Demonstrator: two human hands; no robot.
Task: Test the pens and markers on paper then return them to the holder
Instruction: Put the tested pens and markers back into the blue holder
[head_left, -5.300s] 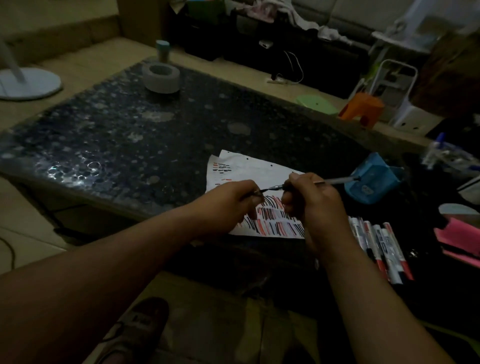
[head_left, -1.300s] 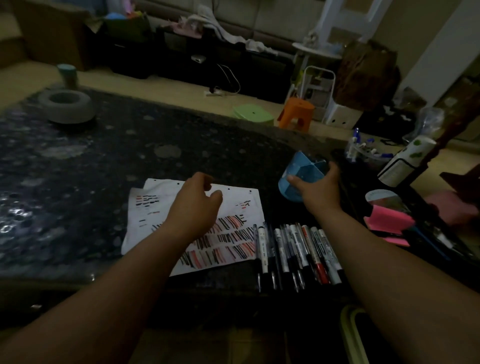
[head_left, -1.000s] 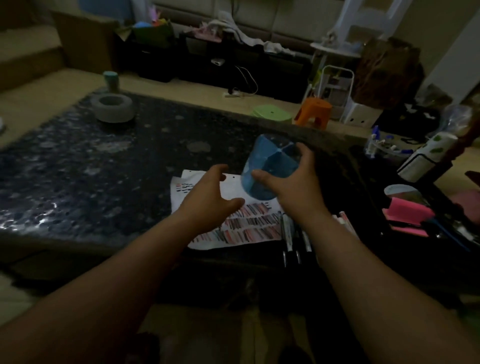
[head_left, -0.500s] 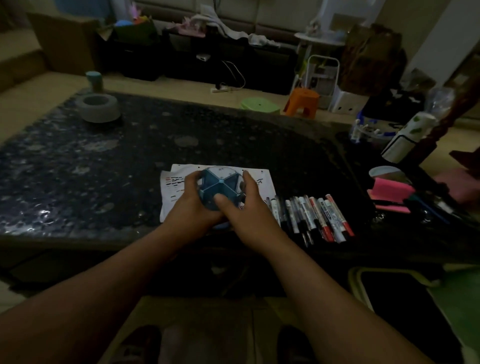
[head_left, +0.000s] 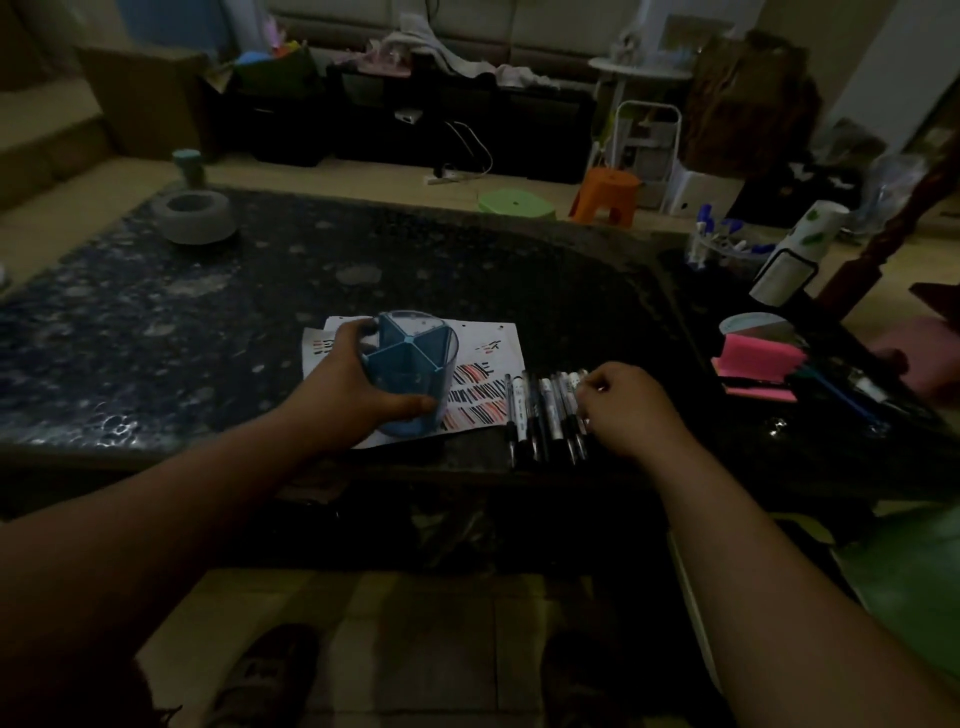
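A blue divided pen holder (head_left: 410, 364) stands upright and empty on the white paper (head_left: 488, 343), which is covered with red and black test strokes. My left hand (head_left: 353, 395) grips the holder's left side, thumb at the front near its base. Right of the paper, several pens and markers (head_left: 540, 410) lie side by side in a row near the table's front edge. My right hand (head_left: 628, 410) sits on the right end of that row. Its fingers are curled over the markers there and hide them.
The dark speckled table (head_left: 208, 322) carries a grey tape roll (head_left: 195, 215) at the far left. Pink sticky notes (head_left: 758, 358), a white bottle (head_left: 795, 249) and other clutter sit on the right. Orange (head_left: 605, 195) and green (head_left: 514, 202) stools stand on the floor beyond.
My right hand fetched the holder from the right and both hands set it on the paper. The right hand has since let go and moved onto the row of pens.
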